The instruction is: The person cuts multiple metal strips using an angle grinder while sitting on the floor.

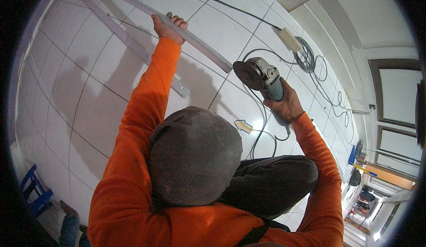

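My left hand (170, 28) is wrapped round a long pale bar (202, 46), which runs from the far left of the floor toward the middle. My right hand (287, 101) grips an angle grinder (270, 83) by its grey-green body. The grinder's dark round disc (249, 74) stands beside the bar's near end; whether they touch I cannot tell. No sparks show. A second pale bar (120, 34) lies on the tiles to the left, passing behind my left forearm. Its near end has small holes.
Dark cables loop over the white tiled floor (102, 96) to a pale power strip (289, 40) and a coil of cable (306, 58) by the right wall. A yellow arrow marker (243, 126) is on the floor. A blue stool (36, 191) stands lower left. My bent knees fill the lower middle.
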`<state>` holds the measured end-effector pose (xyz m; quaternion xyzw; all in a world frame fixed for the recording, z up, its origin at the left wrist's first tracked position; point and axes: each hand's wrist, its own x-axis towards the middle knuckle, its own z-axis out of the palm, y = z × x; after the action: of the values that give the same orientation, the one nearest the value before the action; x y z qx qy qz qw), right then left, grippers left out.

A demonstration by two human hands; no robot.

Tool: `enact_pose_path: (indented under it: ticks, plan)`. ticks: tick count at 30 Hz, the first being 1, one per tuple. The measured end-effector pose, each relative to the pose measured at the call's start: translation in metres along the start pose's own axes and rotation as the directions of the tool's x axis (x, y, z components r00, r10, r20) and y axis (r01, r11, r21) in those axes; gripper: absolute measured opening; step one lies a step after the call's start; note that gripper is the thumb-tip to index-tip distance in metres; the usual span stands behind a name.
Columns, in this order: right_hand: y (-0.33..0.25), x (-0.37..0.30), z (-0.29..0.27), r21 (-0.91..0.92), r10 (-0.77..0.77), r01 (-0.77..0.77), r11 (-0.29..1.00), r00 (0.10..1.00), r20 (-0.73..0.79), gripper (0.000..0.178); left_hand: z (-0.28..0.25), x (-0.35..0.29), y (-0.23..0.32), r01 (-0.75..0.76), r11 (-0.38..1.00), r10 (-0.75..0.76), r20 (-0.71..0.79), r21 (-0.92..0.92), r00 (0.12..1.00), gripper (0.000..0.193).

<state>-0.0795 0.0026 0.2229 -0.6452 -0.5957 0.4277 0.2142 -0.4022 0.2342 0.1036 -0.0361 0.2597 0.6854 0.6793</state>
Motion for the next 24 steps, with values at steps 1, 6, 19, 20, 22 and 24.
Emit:
enact_pose_path:
  ticks: [1,6,19,20,22,24]
  plan:
    - [0.0,0.0,0.0,-0.022,-0.002,0.002,1.0,1.0,-0.003,0.067,0.0,0.001,0.0,0.009,1.0,-0.009,0.009,-0.016,1.0,0.06]
    - [-0.002,0.0,-0.001,-0.074,0.014,-0.013,0.997,1.0,0.005,0.067,0.0,0.001,-0.003,0.003,1.0,-0.003,-0.008,0.0,1.0,0.059]
    - [-0.003,0.001,0.002,-0.03,0.012,-0.011,0.999,0.999,0.03,0.069,0.002,-0.002,0.0,0.0,0.999,0.003,-0.053,0.042,0.999,0.06]
    - [0.0,0.001,0.002,-0.031,0.009,-0.008,0.999,1.0,0.03,0.069,0.002,-0.002,0.0,0.005,0.999,-0.003,-0.039,0.036,0.999,0.059]
    - [0.004,0.001,0.005,0.118,-0.014,0.011,0.993,1.0,0.025,0.069,0.002,-0.002,-0.002,0.003,0.999,-0.001,-0.051,0.034,0.999,0.06]
    - [-0.007,0.0,0.003,0.044,0.021,-0.023,0.999,0.999,0.037,0.069,0.001,-0.001,-0.003,0.0,1.0,0.002,-0.063,0.031,0.998,0.06]
